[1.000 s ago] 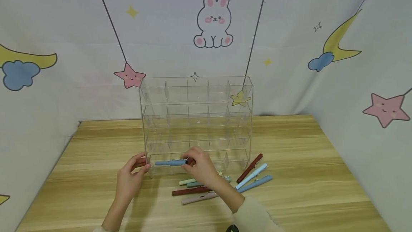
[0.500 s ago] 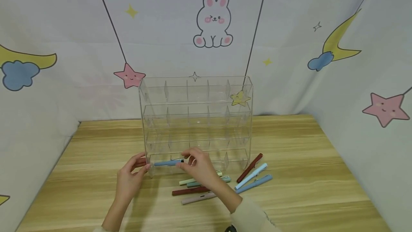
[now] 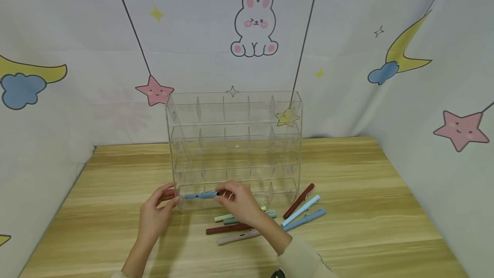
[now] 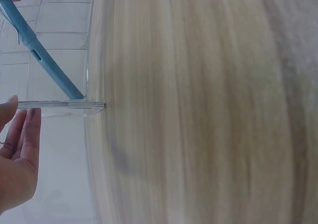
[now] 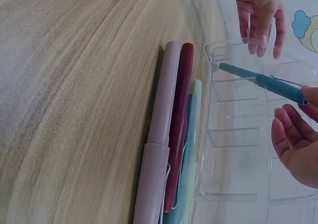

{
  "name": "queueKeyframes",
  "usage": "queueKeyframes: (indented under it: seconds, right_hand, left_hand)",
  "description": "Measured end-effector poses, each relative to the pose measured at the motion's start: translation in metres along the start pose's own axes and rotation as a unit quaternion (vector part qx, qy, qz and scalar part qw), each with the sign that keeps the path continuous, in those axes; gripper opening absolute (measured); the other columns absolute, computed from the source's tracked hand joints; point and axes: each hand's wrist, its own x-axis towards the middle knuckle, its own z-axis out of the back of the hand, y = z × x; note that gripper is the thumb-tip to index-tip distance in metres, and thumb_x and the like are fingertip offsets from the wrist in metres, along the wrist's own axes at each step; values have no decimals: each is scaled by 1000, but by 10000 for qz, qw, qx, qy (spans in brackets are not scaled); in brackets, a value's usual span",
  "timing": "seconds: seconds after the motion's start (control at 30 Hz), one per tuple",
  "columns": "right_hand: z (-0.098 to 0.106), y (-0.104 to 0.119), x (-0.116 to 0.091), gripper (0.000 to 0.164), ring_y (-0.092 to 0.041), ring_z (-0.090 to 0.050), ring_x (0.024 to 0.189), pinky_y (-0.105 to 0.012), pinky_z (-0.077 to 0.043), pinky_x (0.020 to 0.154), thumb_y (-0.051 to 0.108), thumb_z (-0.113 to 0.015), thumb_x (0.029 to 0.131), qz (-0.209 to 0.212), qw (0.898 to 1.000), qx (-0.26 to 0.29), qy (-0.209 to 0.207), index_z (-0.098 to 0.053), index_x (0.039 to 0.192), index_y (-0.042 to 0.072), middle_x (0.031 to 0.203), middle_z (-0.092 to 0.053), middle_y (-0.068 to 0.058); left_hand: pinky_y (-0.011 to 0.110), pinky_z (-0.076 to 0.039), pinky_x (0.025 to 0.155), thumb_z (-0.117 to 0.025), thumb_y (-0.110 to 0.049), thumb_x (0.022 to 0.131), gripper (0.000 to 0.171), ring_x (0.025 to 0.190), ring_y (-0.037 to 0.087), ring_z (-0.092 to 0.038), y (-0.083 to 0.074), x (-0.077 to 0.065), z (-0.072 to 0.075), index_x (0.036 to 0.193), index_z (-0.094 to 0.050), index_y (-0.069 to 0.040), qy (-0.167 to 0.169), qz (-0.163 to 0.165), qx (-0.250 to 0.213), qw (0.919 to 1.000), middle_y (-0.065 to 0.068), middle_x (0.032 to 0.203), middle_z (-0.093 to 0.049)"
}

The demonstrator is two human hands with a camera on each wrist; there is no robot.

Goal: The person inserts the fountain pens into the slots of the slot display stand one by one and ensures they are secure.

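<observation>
A blue capped pen [image 3: 200, 195] lies almost level across the lowest tier of a clear acrylic display rack [image 3: 236, 137], at its left end. My right hand [image 3: 240, 203] pinches the pen's cap end between thumb and fingers. In the left wrist view the pen's [image 4: 52, 67] far tip is right at the rack's side panel [image 4: 59, 104], down in the bottom compartment. My left hand [image 3: 153, 213] holds that left side panel, thumb in front and fingers behind. The right wrist view shows the pen [image 5: 263, 82] slanting from my right hand [image 5: 298, 139] into the corner compartment.
In front of the rack lie a mauve pen [image 3: 237, 238], a dark red pen [image 3: 227, 229], a green pen [image 3: 233, 221] and a pale green pen [image 3: 224, 217]. Right of it are another dark red pen [image 3: 299, 200], a light blue pen [image 3: 301, 211] and a blue pen [image 3: 308, 218].
My right hand has shifted slightly left, bringing the blue pen closer to the rack's left side panel. The left hand has stayed on that panel.
</observation>
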Motion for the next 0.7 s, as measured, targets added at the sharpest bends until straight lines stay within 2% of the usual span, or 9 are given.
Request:
queueKeyframes:
  seconds: [0.37,0.7]
  right_hand:
    - [10,-7,-7,26,-18,-58,79,-22,-49,66,10,-63,87,88,9998,169,80,-62,111,1,94,-63,-9]
    - [45,-27,-29,29,-22,-57,81,-28,-50,68,5,-64,85,-302,9991,250,180,-59,112,-4,98,-62,-16]
  left_hand:
    - [10,-48,65,-65,9,79,35,81,-7,-54,1,-1,-1,113,-58,5,0,63,-7,10000,21,96,-64]
    - [9,-47,65,-65,3,81,35,84,-5,-54,0,-2,0,116,-58,2,64,52,32,10000,20,99,-63]
